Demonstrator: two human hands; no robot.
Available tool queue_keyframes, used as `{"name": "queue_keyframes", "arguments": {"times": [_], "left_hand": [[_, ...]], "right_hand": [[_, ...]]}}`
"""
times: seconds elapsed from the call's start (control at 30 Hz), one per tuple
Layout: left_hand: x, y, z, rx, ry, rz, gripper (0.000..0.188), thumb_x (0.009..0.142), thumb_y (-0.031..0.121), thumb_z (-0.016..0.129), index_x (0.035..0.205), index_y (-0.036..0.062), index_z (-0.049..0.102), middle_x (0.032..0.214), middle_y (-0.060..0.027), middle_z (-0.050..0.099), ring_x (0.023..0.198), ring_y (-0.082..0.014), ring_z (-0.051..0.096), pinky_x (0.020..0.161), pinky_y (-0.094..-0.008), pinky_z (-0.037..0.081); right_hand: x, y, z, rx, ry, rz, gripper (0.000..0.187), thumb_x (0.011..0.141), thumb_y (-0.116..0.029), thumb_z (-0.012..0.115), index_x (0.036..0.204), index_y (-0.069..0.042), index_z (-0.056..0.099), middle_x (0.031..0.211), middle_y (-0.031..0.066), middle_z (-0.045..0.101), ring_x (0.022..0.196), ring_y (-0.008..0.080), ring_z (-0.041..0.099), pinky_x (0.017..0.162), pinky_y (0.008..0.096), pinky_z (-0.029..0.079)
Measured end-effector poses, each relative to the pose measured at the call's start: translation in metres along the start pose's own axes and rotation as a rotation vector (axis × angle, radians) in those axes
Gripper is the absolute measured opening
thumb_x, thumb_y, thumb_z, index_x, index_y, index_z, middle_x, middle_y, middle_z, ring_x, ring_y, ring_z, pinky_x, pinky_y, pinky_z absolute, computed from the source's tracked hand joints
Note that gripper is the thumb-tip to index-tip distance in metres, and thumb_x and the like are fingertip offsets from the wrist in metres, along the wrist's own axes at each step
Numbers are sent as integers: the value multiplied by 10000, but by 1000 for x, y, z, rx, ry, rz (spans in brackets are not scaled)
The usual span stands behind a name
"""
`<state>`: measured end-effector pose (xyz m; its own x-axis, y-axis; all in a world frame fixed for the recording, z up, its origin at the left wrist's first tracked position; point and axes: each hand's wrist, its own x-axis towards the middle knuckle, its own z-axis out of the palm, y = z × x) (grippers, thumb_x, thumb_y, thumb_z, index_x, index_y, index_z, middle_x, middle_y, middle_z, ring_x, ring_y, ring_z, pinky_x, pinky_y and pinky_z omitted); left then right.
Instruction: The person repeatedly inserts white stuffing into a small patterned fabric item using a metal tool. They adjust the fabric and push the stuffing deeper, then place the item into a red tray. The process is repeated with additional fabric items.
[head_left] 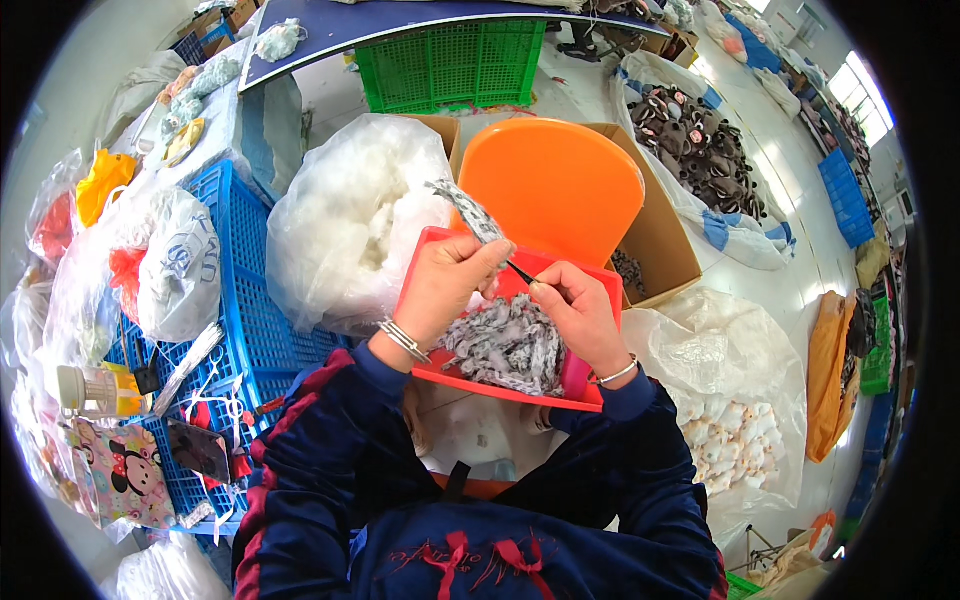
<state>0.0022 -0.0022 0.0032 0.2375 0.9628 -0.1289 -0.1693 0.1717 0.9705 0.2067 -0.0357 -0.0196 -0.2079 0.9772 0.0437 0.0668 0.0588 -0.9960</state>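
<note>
My left hand (pixel 447 285) pinches a long, narrow strip of grey-and-white plush fabric (pixel 470 213), whose far end points up and to the left. Just to its right, my right hand (pixel 582 318) grips a thin dark tool (pixel 520 272), with the tip reaching the near end of the strip. Fingers cover most of this tool, so its exact kind is hidden. Below both hands, a red plastic tray (pixel 480 383) sits over my lap, holding a heap of similar grey-and-white plush pieces (pixel 510 345). Part of the tray's right side lies behind my right wrist.
An orange chair (pixel 555 180) stands beyond the tray, before a cardboard box (pixel 660 230). At left are a bag of white stuffing (pixel 355 215) and blue crates (pixel 250 270) carrying scissors and a phone (pixel 200 450). At right lies a plastic bag of small pale pieces (pixel 735 440).
</note>
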Motion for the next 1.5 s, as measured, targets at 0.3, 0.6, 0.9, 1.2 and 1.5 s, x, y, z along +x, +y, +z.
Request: {"name": "queue_keyframes", "arguments": {"times": [0.3,0.6,0.9,1.2,1.5], "left_hand": [[2,-9,8,55,-58,-9,305,934,205,673,702,13,625,624,-17,590,575,-87,575,554,-235,450],[37,-10,-23,329,72,55,307,881,265,706,759,-12,654,652,-48,643,577,-94,594,557,-247,475],[58,-156,-30,1005,-208,-41,259,862,243,622,816,2,707,694,-155,674,606,-205,650,606,-326,516],[0,-7,-3,-231,-284,-158,173,949,182,611,977,25,678,828,-19,670,697,-75,613,623,-226,494],[9,-1,-10,-293,-149,-10,160,947,158,619,952,9,677,839,-43,672,636,-101,599,587,-242,488]], "right_hand": [[6,-10,11,88,3,34,97,956,-97,605,934,-3,603,795,-41,574,732,27,481,644,199,403],[18,-1,-19,-9,57,132,146,973,-156,585,970,-14,614,753,-39,555,635,28,475,564,194,396],[34,22,-37,7,147,73,199,982,-191,581,1015,2,611,739,-19,553,577,29,462,513,188,370],[12,-9,-42,212,-43,44,325,900,-89,650,1203,-1,572,1071,30,628,953,71,580,823,232,472],[16,19,-22,-16,-178,88,293,914,-133,639,1157,25,597,930,48,656,799,122,602,709,305,490]]}}
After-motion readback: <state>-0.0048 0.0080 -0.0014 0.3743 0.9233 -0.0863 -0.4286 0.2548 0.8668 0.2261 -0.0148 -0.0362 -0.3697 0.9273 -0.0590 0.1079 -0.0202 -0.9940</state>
